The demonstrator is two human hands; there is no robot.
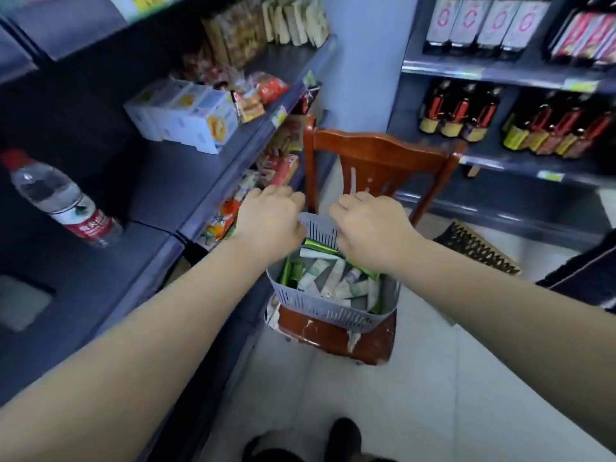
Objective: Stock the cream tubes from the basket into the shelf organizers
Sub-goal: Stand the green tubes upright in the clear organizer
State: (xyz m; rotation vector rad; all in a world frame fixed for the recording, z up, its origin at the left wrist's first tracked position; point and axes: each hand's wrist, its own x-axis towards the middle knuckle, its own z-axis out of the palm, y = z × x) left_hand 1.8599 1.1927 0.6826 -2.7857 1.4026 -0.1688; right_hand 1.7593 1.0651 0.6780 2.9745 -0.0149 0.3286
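A grey slotted basket stands on the seat of a wooden chair in the aisle. Several white and green cream tubes lie loose inside it, with green boxes along the far side. My left hand and my right hand reach over the tubes, one at each end of the basket's far rim. The backs of both hands face me, and the fingers curl down over that rim. The fingertips are hidden.
A dark shelf unit on the left carries a lying water bottle, white cartons, snack packs and a pale square tray. Shelves of dark bottles stand at the right. A doormat lies behind the chair. My shoes are on the tiled floor.
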